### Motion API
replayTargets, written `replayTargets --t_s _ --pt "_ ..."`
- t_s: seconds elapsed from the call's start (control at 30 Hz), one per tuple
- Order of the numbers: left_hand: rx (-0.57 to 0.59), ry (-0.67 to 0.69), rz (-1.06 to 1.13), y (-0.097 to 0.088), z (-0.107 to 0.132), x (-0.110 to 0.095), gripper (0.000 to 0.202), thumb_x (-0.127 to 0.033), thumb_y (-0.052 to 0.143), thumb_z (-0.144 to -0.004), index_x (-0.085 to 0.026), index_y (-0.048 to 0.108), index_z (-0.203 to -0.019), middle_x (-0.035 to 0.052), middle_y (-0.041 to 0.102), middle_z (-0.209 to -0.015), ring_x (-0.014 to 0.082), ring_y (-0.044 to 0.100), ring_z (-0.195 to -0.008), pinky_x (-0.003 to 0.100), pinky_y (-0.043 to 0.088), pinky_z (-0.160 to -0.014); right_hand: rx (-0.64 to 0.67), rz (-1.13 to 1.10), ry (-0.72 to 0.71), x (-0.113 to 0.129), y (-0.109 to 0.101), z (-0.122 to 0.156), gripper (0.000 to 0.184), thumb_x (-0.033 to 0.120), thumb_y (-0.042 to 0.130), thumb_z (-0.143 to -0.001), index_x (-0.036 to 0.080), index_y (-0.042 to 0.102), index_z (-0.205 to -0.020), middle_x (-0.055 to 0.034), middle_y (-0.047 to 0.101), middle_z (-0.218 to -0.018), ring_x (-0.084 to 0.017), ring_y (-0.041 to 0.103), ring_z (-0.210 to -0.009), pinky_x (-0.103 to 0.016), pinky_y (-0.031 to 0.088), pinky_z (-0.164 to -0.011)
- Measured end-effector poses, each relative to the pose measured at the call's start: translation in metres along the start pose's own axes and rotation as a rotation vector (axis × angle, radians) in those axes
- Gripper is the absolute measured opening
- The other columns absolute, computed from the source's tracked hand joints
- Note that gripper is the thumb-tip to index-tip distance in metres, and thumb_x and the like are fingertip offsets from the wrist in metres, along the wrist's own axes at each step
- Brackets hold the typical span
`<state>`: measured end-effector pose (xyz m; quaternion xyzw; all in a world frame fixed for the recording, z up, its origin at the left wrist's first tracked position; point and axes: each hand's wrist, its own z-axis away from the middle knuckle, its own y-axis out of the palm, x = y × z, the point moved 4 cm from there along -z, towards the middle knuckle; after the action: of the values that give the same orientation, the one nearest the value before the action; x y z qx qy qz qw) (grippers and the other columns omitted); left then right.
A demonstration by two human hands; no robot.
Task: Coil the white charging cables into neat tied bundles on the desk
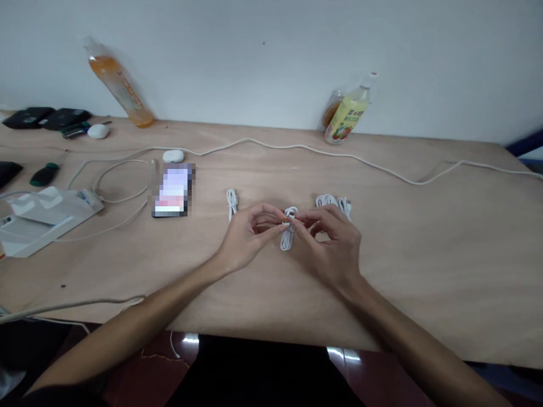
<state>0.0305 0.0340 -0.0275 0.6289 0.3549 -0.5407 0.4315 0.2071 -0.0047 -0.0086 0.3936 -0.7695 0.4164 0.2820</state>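
A small bundle of white cable (287,239), folded into loops, hangs between my two hands above the wooden table. The fingertips of my left hand (254,234) pinch its upper part from the left. From the other side, my right hand (333,240) pinches the bundle near the same spot. A bit of orange shows between the fingertips, too small to name. Left of my left hand lies another coiled white cable (231,202). Behind my right hand are more coiled white cables (326,200), partly hidden by it.
A phone (173,189) and a white earbud case (173,156) lie to the left. An opened white box (51,217) sits farther left. Bottles with orange drink (121,90) and yellow label (350,110) stand along the wall. A long white cord (297,146) crosses the table.
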Motion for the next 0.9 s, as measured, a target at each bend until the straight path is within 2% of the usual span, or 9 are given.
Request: replayTargets --t_s 0.13,0.3,0.53,0.77,0.9 --pt "-0.022 0.028 -0.039 0.0019 0.0020 0.0002 0.019 -0.029 0.086 -0.087 -0.017 0.074 -0.095 0.0072 0.083 -0.105 0.0226 0.081 -0.101 0.038 0.067 -0.093 0.001 0.038 -0.009 0.0057 0.0009 0.0002 0.012 0.025 0.074 -0.096 0.027 0.080 -0.086 -0.0017 0.074 -0.084 -0.016 0.064 -0.064 -0.030 0.057 -0.055" --pt "-0.035 0.008 -0.033 0.0037 0.0038 0.0000 0.021 -0.030 0.087 -0.086 -0.017 0.074 -0.095 0.0084 0.084 -0.107 0.0240 0.081 -0.106 0.037 0.068 -0.093 0.030 -0.002 0.085 0.0059 0.0033 0.0005 0.013 0.026 0.073 -0.093 0.027 0.076 -0.080 -0.0022 0.073 -0.081 -0.017 0.065 -0.066 -0.031 0.057 -0.054" --pt "-0.045 0.019 -0.068 0.0038 0.0050 -0.0040 0.022 -0.032 0.087 -0.088 -0.018 0.072 -0.095 0.0081 0.085 -0.107 0.0257 0.082 -0.105 0.038 0.068 -0.090 0.075 -0.105 0.232 -0.0001 0.0059 0.0018 0.009 0.028 0.075 -0.090 0.025 0.074 -0.081 -0.0021 0.076 -0.081 -0.017 0.069 -0.065 -0.029 0.056 -0.055" --pt "-0.050 0.034 -0.074 0.0057 0.0080 -0.0047 0.020 -0.030 0.087 -0.088 -0.018 0.073 -0.096 0.0083 0.085 -0.107 0.0255 0.082 -0.107 0.035 0.068 -0.088 0.078 -0.125 0.281 -0.0018 0.0055 0.0007 0.013 0.030 0.076 -0.086 0.024 0.072 -0.076 -0.0027 0.077 -0.076 -0.018 0.070 -0.064 -0.028 0.052 -0.052" --pt "-0.038 0.053 -0.079 0.0066 0.0091 -0.0054 0.019 -0.030 0.086 -0.090 -0.018 0.074 -0.097 0.0084 0.085 -0.109 0.0251 0.082 -0.108 0.037 0.069 -0.091 0.093 -0.122 0.298 -0.0034 0.0049 -0.0003 0.013 0.030 0.076 -0.085 0.024 0.073 -0.075 -0.0027 0.078 -0.076 -0.017 0.070 -0.064 -0.028 0.052 -0.053"
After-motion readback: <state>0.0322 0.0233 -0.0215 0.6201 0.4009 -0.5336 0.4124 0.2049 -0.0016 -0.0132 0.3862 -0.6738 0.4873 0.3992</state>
